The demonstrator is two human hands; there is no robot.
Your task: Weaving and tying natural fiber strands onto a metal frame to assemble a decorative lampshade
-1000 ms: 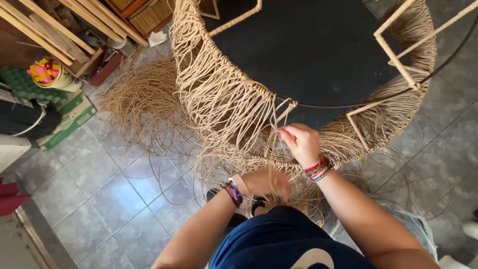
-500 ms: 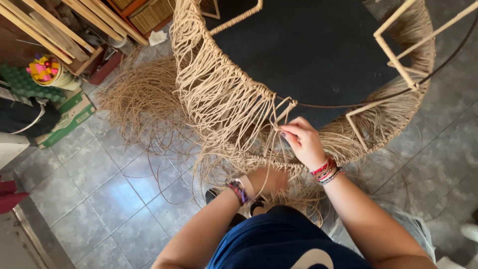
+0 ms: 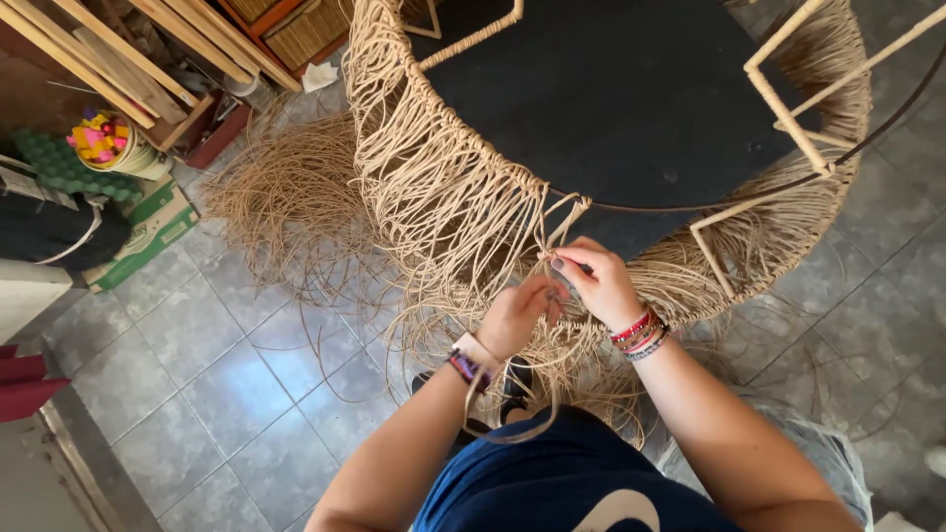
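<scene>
I look straight down at a grey tiled floor (image 3: pixel 148 394) that fills the lower left of the head view. Above it stands a large round woven frame (image 3: pixel 611 108), with a dark panel in its middle and pale rods forming its rim and struts. Tan wicker strands (image 3: pixel 443 197) wrap the frame's left and lower edge in loose, drooping loops. A tangled heap of loose strands (image 3: pixel 286 197) lies on the tiles just left of the frame, and more trail down toward my legs.

Along the upper left edge lean several long wooden slats (image 3: pixel 148 49). Below them sits a small pale bucket (image 3: pixel 123 148) holding bright pink and yellow pieces, beside a green egg tray (image 3: pixel 54 163) and a flat green-edged box (image 3: pixel 148 232).

Both my arms reach up from the bottom of the view, over a dark blue shirt (image 3: pixel 552 483). My right hand (image 3: pixel 601 286) is at the frame's lower rim, fingers pinched closed on a few strands where they gather into a knot against the rim. It wears a stack of red and dark bracelets (image 3: pixel 639 335) at the wrist. My left hand (image 3: pixel 517 315) sits just beside it, touching it, fingers curled around the same strands slightly lower. A strand loops down from its wrist across the shirt.
</scene>
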